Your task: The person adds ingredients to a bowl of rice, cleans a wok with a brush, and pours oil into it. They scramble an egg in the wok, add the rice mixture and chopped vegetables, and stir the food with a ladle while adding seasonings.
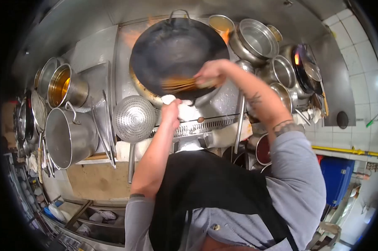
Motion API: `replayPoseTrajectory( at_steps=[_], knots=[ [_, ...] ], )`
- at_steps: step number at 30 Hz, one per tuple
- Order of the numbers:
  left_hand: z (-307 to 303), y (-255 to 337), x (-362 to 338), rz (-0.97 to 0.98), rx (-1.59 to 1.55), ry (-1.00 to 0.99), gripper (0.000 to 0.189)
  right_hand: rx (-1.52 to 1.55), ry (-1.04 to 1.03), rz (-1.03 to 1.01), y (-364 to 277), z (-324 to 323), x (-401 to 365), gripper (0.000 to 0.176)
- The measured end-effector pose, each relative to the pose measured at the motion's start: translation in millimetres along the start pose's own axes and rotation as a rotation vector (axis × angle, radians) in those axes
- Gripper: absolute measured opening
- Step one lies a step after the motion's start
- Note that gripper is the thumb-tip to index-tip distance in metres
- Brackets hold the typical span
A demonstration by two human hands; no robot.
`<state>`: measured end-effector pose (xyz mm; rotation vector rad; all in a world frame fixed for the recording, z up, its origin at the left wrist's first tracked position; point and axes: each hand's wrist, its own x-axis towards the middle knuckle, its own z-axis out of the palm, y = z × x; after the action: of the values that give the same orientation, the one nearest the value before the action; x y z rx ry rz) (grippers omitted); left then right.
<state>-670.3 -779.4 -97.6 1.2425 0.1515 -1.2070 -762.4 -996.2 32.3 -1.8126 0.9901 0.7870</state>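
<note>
From the head camera, I look down on a big dark wok (174, 50) sitting over its burner, with orange flame licking up behind its far rim. The bowl looks bare of food. My right hand (212, 73) is over the near side of the wok, its fingers clenched around the handle end of a bamboo brush (178, 85). The brush lies nearly level across the picture. Its long axis runs left to right, and its splayed bristles point left and rest against the wok's inner wall. My left hand (171, 112) is at the near rim, fingers closed on a white cloth (187, 112) bunched against the wok's edge.

Left of the wok on the steel counter (95, 54), a steel pot (65, 85) holds amber liquid. Below it, a larger pot (67, 136) shows only a bare metal inside. A perforated strainer (134, 118) lies between that pot and my left arm, handle towards me. Behind the wok a small tub (220, 23) holds something orange-brown, and beside it a wide steel pan (255, 39) looks empty. Further right, a second dark wok (304, 69) shows a small flame at its edge.
</note>
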Motion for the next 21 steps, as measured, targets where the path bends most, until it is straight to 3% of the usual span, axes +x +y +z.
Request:
replayPoseTrajectory(
  at_steps=[1, 2, 4, 6, 7, 9, 11, 14, 17, 20, 21],
  knots=[
    [-1, 6, -4, -0.062, 0.047, -0.050, 0.027, -0.292, 0.102, 0.022, 16, -23, -25, 0.048],
    [3, 17, -15, -0.129, -0.007, -0.109, 0.029, -0.359, 0.260, 0.110, 42, -40, -40, 0.053],
    [3, 24, -16, -0.181, -0.063, -0.141, 0.028, -0.257, 1.044, -0.037, 120, -39, -21, 0.058],
    [-1, 13, -12, -0.072, -0.074, -0.128, 0.025, 0.144, 1.368, -0.020, 130, 19, -34, 0.066],
    [-3, 2, -7, -0.009, -0.062, -0.090, 0.024, 0.237, 1.451, -0.176, 149, 54, -28, 0.070],
    [7, 0, -16, 0.071, -0.076, -0.014, 0.021, 0.411, 1.281, -0.114, 173, 128, -24, 0.071],
    [8, -6, -13, 0.044, -0.064, -0.001, 0.021, 0.392, 1.017, 0.196, 203, 182, -2, 0.066],
    [12, -8, -11, 0.033, -0.044, -0.029, 0.022, 0.458, 0.889, 0.167, 247, 224, 27, 0.054],
    [6, -3, -16, -0.032, -0.046, -0.113, 0.027, 0.040, 1.246, 0.262, 255, 242, 2, 0.039],
    [-10, 3, -38, -0.007, -0.102, -0.258, 0.032, 0.252, 1.087, 0.548, 262, 258, -10, 0.029],
    [-18, 6, -50, -0.060, -0.109, -0.280, 0.039, 0.095, 1.134, 0.431, 264, 261, -17, 0.028]
  ],
)
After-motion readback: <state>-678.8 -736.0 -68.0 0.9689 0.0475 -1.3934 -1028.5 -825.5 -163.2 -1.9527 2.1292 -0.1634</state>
